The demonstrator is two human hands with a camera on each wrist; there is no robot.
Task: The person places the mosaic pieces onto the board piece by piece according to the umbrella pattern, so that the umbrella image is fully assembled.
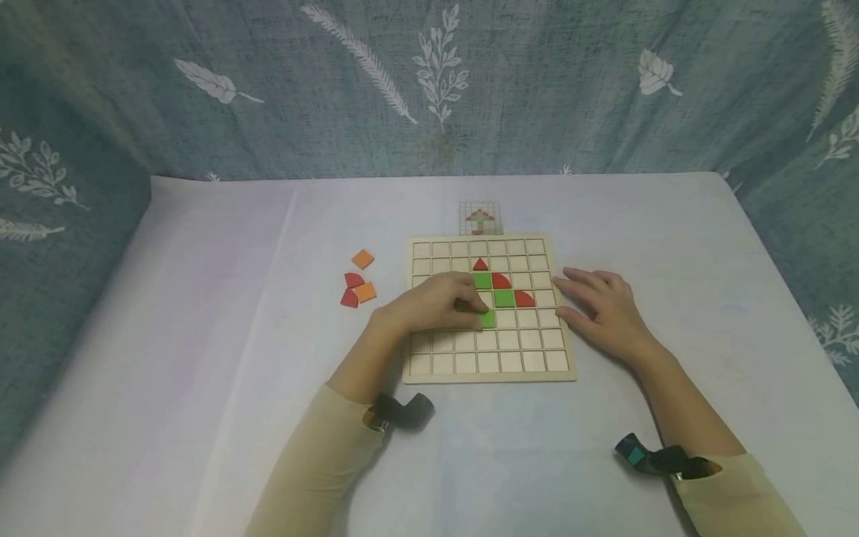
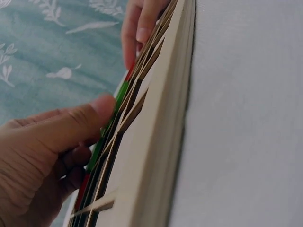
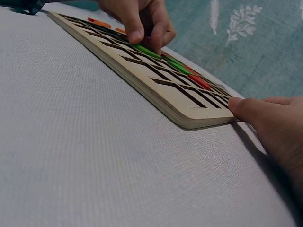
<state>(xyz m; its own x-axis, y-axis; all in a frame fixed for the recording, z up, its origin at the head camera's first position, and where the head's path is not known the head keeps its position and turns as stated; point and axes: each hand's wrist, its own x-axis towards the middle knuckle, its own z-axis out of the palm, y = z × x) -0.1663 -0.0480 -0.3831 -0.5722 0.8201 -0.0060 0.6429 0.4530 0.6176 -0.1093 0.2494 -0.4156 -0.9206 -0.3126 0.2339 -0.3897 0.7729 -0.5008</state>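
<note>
My left hand (image 1: 439, 302) reaches over a wooden grid board (image 1: 490, 378). Its thumb and curled fingers pinch a green square tile (image 1: 488, 320) lying at a cell near the board's middle. Part of another green piece shows beneath the fingers. Farther up the grid are a red triangle (image 1: 479, 265), a second green square (image 1: 482, 280), a third (image 1: 504, 298), and two red quarter-circle tiles, the upper one (image 1: 500, 281) and the lower one (image 1: 524, 299). My right hand (image 1: 600, 309) rests at the board's right edge, fingers relaxed, with the thumb (image 3: 244, 108) touching the corner area.
Left of the board lie loose orange squares, one (image 1: 363, 259) apart and one (image 1: 365, 291) among red quarter-circles (image 1: 353, 280). A small pattern card (image 1: 480, 218) with a gridded picture lies behind the board. A leaf-printed teal cloth (image 1: 429, 89) hangs behind the white table (image 1: 221, 298).
</note>
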